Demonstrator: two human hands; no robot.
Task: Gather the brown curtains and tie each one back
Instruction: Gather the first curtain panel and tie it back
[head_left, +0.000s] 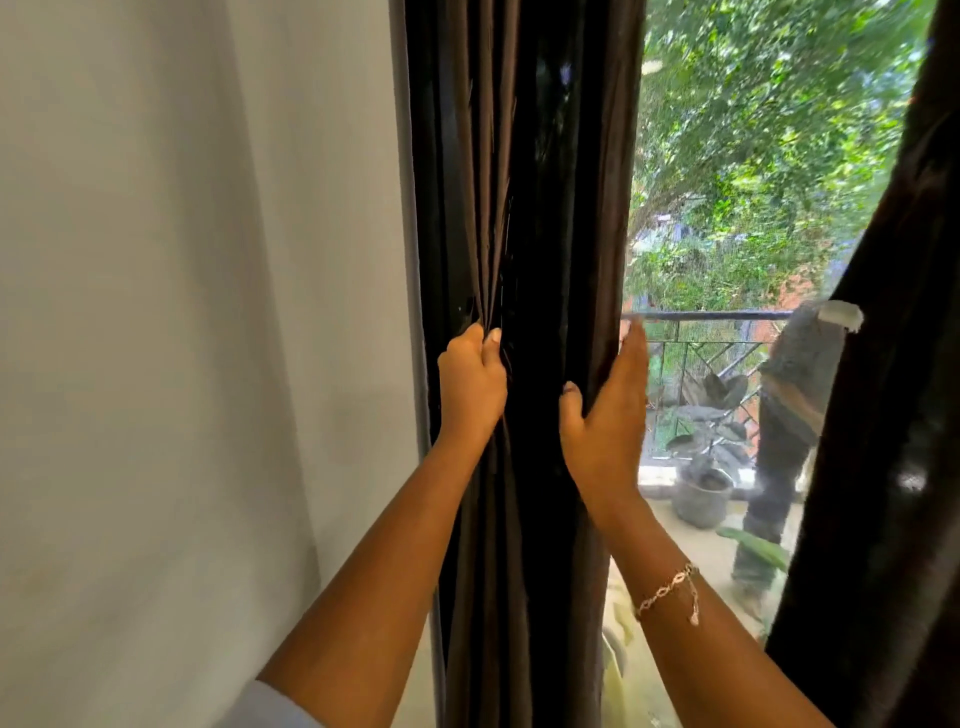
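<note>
Left grip (472, 384) pinches curtain (545, 208) folds; right grip (608, 415) only presses flat-fingered on its edge, so folds may spill.

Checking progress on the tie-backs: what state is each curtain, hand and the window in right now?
left curtain: bunched into folds beside the wall, no tie visible
right curtain: drawn aside at the picture's right edge; whether tied, cannot tell
left hand: grips folds of the left curtain
right hand: straight fingers press the left curtain's window-side edge
window: uncovered between the curtains
</note>
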